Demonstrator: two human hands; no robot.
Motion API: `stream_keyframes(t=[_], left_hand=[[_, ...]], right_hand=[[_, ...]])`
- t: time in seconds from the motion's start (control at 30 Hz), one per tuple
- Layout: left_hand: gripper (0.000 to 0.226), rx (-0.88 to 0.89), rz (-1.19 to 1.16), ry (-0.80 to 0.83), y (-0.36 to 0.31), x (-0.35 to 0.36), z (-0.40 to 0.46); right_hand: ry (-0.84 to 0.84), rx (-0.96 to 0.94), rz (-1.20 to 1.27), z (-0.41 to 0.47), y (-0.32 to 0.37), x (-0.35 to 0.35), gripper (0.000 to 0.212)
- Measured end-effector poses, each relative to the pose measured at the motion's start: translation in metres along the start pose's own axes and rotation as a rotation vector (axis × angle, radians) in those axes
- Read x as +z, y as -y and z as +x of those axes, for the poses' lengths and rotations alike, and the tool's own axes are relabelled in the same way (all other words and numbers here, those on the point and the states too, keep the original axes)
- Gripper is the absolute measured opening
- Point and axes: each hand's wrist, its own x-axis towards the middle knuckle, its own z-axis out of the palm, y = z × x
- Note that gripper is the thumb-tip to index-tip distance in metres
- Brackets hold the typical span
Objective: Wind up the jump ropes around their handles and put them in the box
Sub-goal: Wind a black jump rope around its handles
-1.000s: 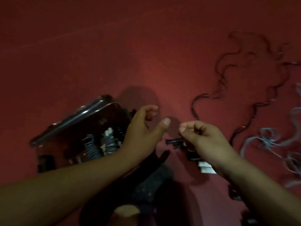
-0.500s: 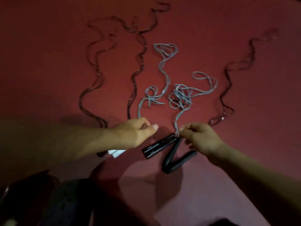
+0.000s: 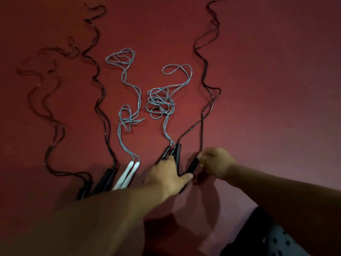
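Several jump ropes lie stretched out on the red floor. Two dark ropes at the left end in black handles (image 3: pixel 104 180). Beside them is a grey-blue rope (image 3: pixel 127 100) with white handles (image 3: pixel 129 171). A tangled grey-blue rope (image 3: pixel 159 104) and a black rope (image 3: pixel 204 78) end in black handles near my hands. My left hand (image 3: pixel 166 177) lies over these handles, with one upright black handle (image 3: pixel 178 152) between fingers and thumb. My right hand (image 3: pixel 215 162) pinches the top of the other black handle (image 3: pixel 192 166). The box is out of view.
Bare red floor (image 3: pixel 267 89) spreads out to the right and beyond the ropes. Dark dotted clothing (image 3: pixel 267 239) fills the lower right corner. My forearms cross the lower part of the view.
My view swung right, from the box to the ropes. Both hands moved from the grey-blue rope's handles onto the black rope's handles, which now stand closer together.
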Motion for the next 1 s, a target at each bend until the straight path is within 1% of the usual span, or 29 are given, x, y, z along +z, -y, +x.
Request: stream_keyframes(t=[0.1, 0.17, 0.3, 0.43, 0.5, 0.53, 0.6, 0.63, 0.7, 0.73, 0.8, 0.83, 0.87, 0.93, 0.97, 1.0], left_hand=[[0.085, -0.066, 0.048, -0.084, -0.010, 0.020, -0.004], [0.086, -0.092, 0.047, -0.100, -0.016, 0.027, -0.004], [0.065, -0.096, -0.008, -0.074, -0.019, 0.034, 0.001], [0.058, -0.107, -0.010, -0.039, -0.011, 0.029, 0.004], [0.047, -0.116, -0.039, 0.002, -0.003, 0.026, 0.004], [0.039, -0.114, -0.090, 0.036, 0.002, 0.024, 0.003], [0.021, -0.078, -0.264, 0.133, 0.011, 0.023, -0.001], [0.014, -0.054, -0.376, 0.195, 0.014, 0.021, -0.003], [0.009, -0.018, -0.573, 0.342, 0.019, 0.014, -0.013], [0.012, -0.003, -0.624, 0.405, 0.021, 0.008, -0.018], [0.014, 0.027, -0.665, 0.470, 0.027, -0.007, -0.031], [0.014, 0.043, -0.684, 0.484, 0.031, -0.015, -0.038], [0.015, 0.055, -0.704, 0.492, 0.035, -0.024, -0.045], [0.016, 0.083, -0.696, 0.492, 0.047, -0.043, -0.055], [0.016, 0.099, -0.679, 0.486, 0.053, -0.053, -0.060], [0.018, 0.108, -0.673, 0.480, 0.059, -0.062, -0.065]], right_hand=[[-0.018, -0.010, -0.054, 0.000, -0.006, -0.006, 0.019], [-0.025, -0.011, -0.091, 0.000, -0.010, -0.009, 0.020], [-0.047, 0.006, -0.127, -0.002, -0.022, -0.011, 0.024], [-0.084, -0.006, -0.114, -0.005, -0.027, -0.013, 0.023], [-0.087, -0.014, -0.093, -0.005, -0.028, -0.012, 0.024], [-0.090, -0.020, -0.068, -0.007, -0.027, -0.011, 0.023], [-0.116, -0.073, 0.019, -0.011, -0.024, -0.008, 0.015], [-0.135, -0.129, 0.056, -0.015, -0.021, -0.007, 0.010], [-0.164, -0.289, 0.012, -0.023, -0.012, -0.005, 0.017], [-0.172, -0.361, -0.074, -0.026, -0.006, -0.006, 0.022], [-0.149, -0.476, -0.237, -0.034, 0.005, -0.004, 0.037], [-0.125, -0.520, -0.284, -0.037, 0.010, -0.002, 0.046], [-0.100, -0.548, -0.331, -0.040, 0.015, 0.002, 0.051], [-0.057, -0.568, -0.405, -0.046, 0.028, 0.012, 0.045], [-0.031, -0.576, -0.399, -0.049, 0.034, 0.016, 0.041], [0.001, -0.586, -0.361, -0.052, 0.040, 0.021, 0.041]])
